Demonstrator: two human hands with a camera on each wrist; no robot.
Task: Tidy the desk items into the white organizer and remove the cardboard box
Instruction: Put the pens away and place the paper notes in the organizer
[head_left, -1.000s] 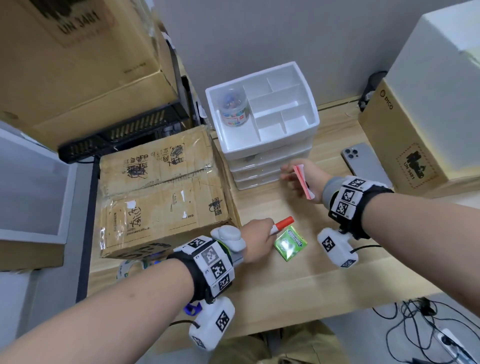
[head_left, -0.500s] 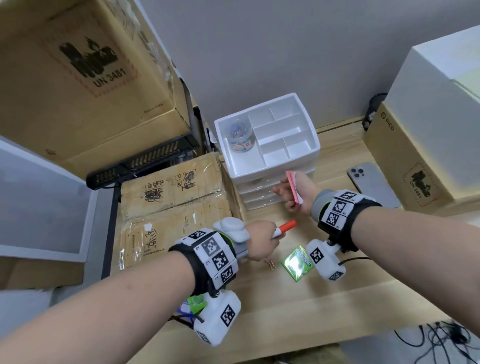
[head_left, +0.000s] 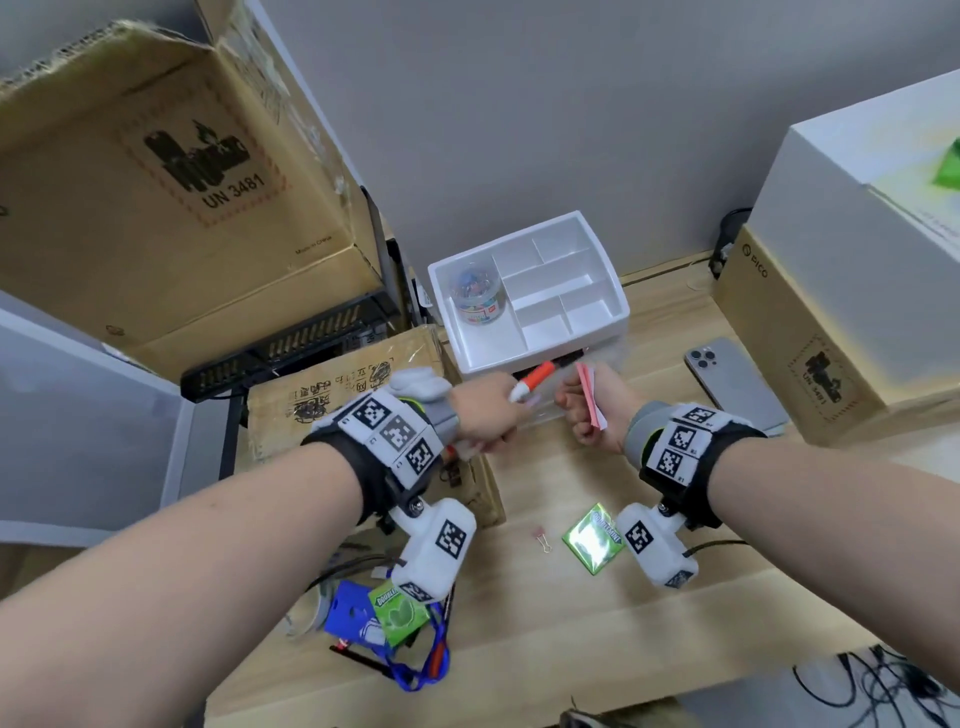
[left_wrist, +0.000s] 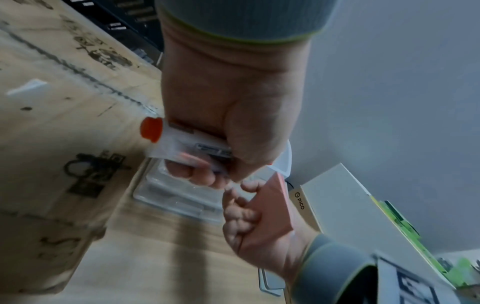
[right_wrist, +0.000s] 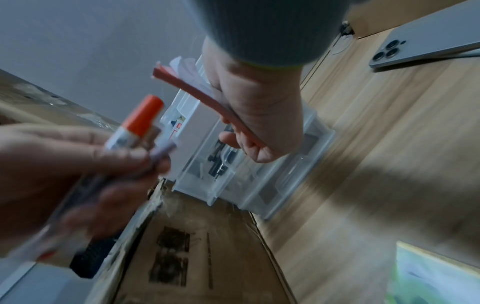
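Note:
The white organizer (head_left: 597, 332) stands at the back of the desk, with a jar of clips (head_left: 477, 293) in its top tray. My left hand (head_left: 488, 415) grips an orange-capped marker (head_left: 532, 379) together with other pens, right in front of the organizer's clear drawers (right_wrist: 207, 162). One drawer is pulled out a little. My right hand (head_left: 587, 415) holds a pink sticky-note pad (head_left: 592, 397) next to the left hand, with its fingers (right_wrist: 231, 139) close to the drawer fronts. The flat taped cardboard box (head_left: 337, 395) lies left of the organizer, under my left wrist.
A green gum packet (head_left: 595, 535) and a small pink binder clip (head_left: 543, 538) lie on the desk near me. A blue lanyard badge with another gum packet (head_left: 374, 618) sits at the front left. A phone (head_left: 732, 379) and a PICO box (head_left: 810, 332) are to the right.
My left hand has risen from the desk beside the gum packet and carried the marker up to the drawers. The right hand with the pink pad stayed at the drawer fronts.

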